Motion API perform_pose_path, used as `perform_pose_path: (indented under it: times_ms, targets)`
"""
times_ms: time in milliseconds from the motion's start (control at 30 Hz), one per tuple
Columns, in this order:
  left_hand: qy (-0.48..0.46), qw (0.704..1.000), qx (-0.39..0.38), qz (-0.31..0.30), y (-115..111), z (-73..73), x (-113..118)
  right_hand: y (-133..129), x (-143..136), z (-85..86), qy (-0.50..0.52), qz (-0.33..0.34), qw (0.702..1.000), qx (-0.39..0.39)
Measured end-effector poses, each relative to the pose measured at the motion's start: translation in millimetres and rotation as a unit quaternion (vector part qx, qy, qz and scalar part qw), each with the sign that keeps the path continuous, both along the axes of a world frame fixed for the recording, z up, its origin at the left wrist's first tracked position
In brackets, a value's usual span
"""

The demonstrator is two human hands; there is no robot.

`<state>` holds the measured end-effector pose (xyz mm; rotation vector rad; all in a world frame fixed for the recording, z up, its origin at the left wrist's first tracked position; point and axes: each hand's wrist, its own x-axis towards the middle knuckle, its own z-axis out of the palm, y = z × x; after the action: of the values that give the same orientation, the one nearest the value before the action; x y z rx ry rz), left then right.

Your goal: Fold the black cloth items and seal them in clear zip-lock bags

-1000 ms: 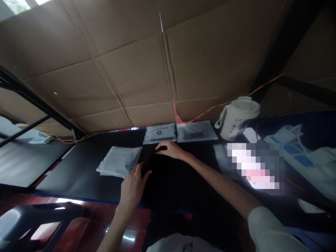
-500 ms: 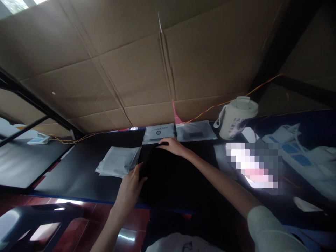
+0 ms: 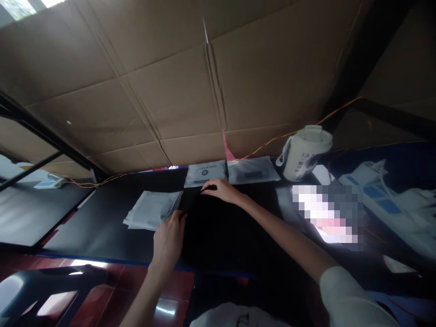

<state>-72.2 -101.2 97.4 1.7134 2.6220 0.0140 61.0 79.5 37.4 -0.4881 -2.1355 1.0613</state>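
A black piece of what looks like fabric (image 3: 214, 227) lies spread in front of me, its outline merging with the dark tabletop. My left hand (image 3: 168, 238) pinches its left edge with thumb and fingers. At its far edge, my right hand (image 3: 223, 190) is closed in a pinch on the same black fabric. A small stack of frosted plastic bags (image 3: 151, 209) lies just left of my left hand. Beyond my right hand are a frosted zip bag with a printed logo (image 3: 206, 172) and another frosted bag (image 3: 254, 170) beside it.
A white lidded cup (image 3: 306, 152) with a strap stands at the back right. Near it lies a lit, blurred-out device (image 3: 327, 215), with a crumpled white and blue plastic bag (image 3: 381, 195) farther right. Cardboard (image 3: 163, 91) walls the back. A dark stool (image 3: 51, 295) stands at lower left.
My left thumb has come up against the fingers, closing into a pinch on the black fabric's edge. My right hand has barely shifted.
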Motion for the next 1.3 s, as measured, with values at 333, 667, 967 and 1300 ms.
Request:
perform_pose_path:
  times_ms: [333,667,967,1300]
  targets:
    - [0.005,1.000,0.024,-0.003,-2.8,3.1,3.6,-3.0,6.4,17.7,-0.027,-0.022,0.999,0.037]
    - [0.064,0.994,0.004,-0.093,66.4,-9.4,-0.8,-11.5,16.0,31.1,-0.031,-0.049,0.994,0.090]
    - [0.031,0.990,0.041,-0.131,57.5,-6.9,-12.9,-57.9,85.7,38.5,-0.130,-0.143,0.967,0.167]
    - [-0.010,0.874,0.062,-0.483,-44.0,-44.7,-29.9,-197.9,205.0,-28.2,-0.278,-0.232,0.907,0.215]
